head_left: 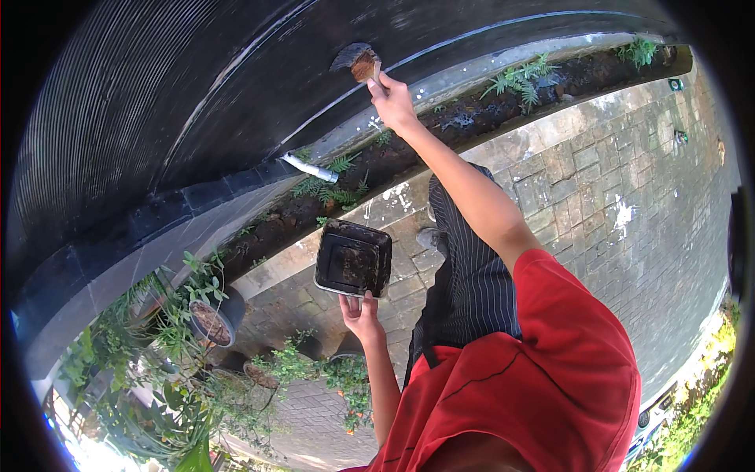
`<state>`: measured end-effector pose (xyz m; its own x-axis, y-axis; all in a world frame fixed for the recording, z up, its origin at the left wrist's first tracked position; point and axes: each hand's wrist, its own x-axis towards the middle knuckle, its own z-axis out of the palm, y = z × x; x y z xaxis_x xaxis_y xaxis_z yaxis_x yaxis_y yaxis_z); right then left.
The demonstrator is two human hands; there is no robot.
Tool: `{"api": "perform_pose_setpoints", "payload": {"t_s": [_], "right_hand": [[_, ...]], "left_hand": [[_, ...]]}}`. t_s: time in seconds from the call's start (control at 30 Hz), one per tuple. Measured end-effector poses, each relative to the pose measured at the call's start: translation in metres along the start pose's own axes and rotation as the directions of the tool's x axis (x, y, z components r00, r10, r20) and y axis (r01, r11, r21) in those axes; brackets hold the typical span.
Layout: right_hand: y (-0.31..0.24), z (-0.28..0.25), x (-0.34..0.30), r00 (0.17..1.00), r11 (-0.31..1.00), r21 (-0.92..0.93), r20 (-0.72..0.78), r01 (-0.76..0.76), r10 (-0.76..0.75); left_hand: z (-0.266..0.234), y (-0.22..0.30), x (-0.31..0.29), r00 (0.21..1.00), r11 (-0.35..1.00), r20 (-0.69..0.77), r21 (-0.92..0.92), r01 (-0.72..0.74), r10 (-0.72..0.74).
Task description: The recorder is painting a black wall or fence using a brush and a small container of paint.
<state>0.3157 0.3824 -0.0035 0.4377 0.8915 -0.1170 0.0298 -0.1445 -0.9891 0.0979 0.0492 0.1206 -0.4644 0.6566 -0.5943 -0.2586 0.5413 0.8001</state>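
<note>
My right hand (391,101) reaches far forward, its fingers wrapped round the handle of a wide paintbrush (362,64). The brush has a brown, stained ferrule area and dark bristles, which lie against the black wall (259,94). Nearer to me, my left hand (361,315) grips the near rim of a square black tub (354,258), thumb over the edge and fingers underneath. Dark residue with brownish patches coats the tub's inside. The tub is held in the air above the paving, apart from the brush.
A drainage channel (472,118) with ferns (521,80) runs along the wall's foot. A white pipe (311,167) sticks out over it. Potted plants (214,321) crowd the left side. Paint-splashed paving (582,181) spreads to the right, with small litter (680,138) on it.
</note>
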Motion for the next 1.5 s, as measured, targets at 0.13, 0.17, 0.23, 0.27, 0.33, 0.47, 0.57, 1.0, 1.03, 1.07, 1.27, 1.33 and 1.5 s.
{"api": "perform_pose_setpoints", "payload": {"t_s": [0.13, 0.17, 0.23, 0.27, 0.33, 0.47, 0.57, 1.0, 1.03, 1.07, 1.27, 1.33, 1.5], "right_hand": [[-0.057, -0.007, -0.021, 0.821, 0.706, 0.427, 0.381, -0.565, 0.426], [-0.055, -0.010, -0.019, 0.821, 0.708, 0.426, 0.381, -0.564, 0.425], [-0.053, -0.012, -0.015, 0.747, 0.461, 0.588, 0.533, -0.664, 0.397], [-0.051, -0.012, -0.016, 0.725, 0.390, 0.611, 0.574, -0.689, 0.381], [-0.022, -0.012, -0.007, 0.637, 0.165, 0.617, 0.724, -0.769, 0.263], [-0.014, 0.003, -0.013, 0.491, -0.375, 0.435, 0.869, -0.819, -0.065], [-0.021, 0.014, -0.021, 0.501, -0.582, 0.331, 0.851, -0.743, -0.157], [-0.028, -0.003, -0.034, 1.000, 0.953, -0.302, -0.015, -0.019, 0.015], [-0.029, -0.003, -0.036, 0.998, 0.928, -0.372, -0.059, 0.014, -0.039], [-0.029, -0.007, -0.037, 0.995, 0.887, -0.460, -0.065, 0.042, -0.081], [-0.051, -0.027, -0.041, 0.997, 0.799, -0.601, -0.075, -0.030, -0.019], [-0.054, -0.022, -0.041, 0.998, 0.807, -0.590, -0.017, 0.038, -0.060], [-0.057, -0.009, -0.039, 0.990, 0.774, -0.621, 0.026, 0.126, -0.141]], "left_hand": [[-0.011, 0.005, -0.002, 0.999, 0.999, -0.037, -0.042, -0.021, 0.020], [-0.010, 0.006, -0.003, 0.999, 0.997, -0.049, -0.072, -0.020, 0.016], [-0.018, 0.002, -0.004, 0.999, 0.998, -0.037, -0.056, -0.029, 0.027], [-0.022, -0.001, -0.005, 0.999, 0.999, -0.025, -0.038, -0.038, 0.037], [-0.026, -0.008, -0.006, 0.999, 0.997, -0.016, -0.059, -0.042, 0.041], [-0.031, -0.008, -0.012, 0.999, 0.995, -0.026, -0.090, -0.041, 0.039], [-0.026, -0.009, -0.014, 0.990, 0.991, -0.033, -0.008, -0.135, 0.134], [-0.041, -0.026, -0.033, 0.996, 0.996, -0.070, -0.073, -0.055, 0.050], [-0.041, -0.025, -0.032, 0.996, 0.996, -0.081, -0.073, -0.052, 0.046], [-0.040, -0.025, -0.031, 0.996, 0.997, -0.073, -0.054, -0.058, 0.054], [-0.036, -0.024, -0.027, 0.996, 0.996, -0.055, -0.057, -0.070, 0.067], [-0.036, -0.025, -0.027, 0.996, 0.997, -0.058, -0.047, -0.064, 0.061], [-0.035, -0.028, -0.027, 0.998, 0.999, -0.035, -0.030, -0.045, 0.044]]}}
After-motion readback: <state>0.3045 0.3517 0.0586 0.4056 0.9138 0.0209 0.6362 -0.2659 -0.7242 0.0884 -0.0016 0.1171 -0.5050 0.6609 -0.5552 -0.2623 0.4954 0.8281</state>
